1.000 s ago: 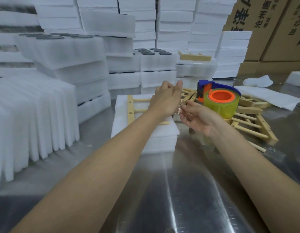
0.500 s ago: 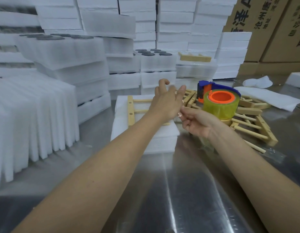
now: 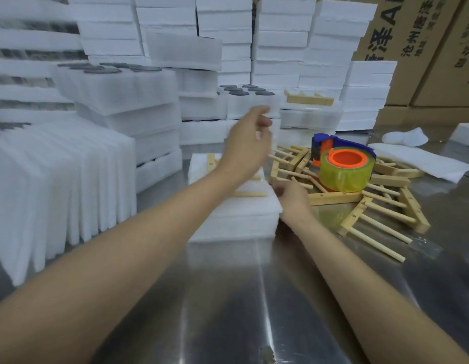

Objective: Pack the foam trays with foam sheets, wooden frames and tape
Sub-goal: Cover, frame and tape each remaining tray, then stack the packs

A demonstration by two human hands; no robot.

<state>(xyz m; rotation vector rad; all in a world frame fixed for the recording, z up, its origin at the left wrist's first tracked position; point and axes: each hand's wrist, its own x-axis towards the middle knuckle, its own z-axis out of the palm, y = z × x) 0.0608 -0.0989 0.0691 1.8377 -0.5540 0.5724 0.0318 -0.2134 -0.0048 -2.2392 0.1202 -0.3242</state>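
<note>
A metal table carries the foam tray under the raised left hand, whose blurred fingers curl loosely, holding nothing. The wooden frame lies atop it, touching the right hand; its grip I cannot tell. Right of that hand stands the tape dispenser.

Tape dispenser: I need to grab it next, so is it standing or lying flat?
Lying flat: the tape dispenser rests on the wooden frames, roll's orange core facing up.
</note>
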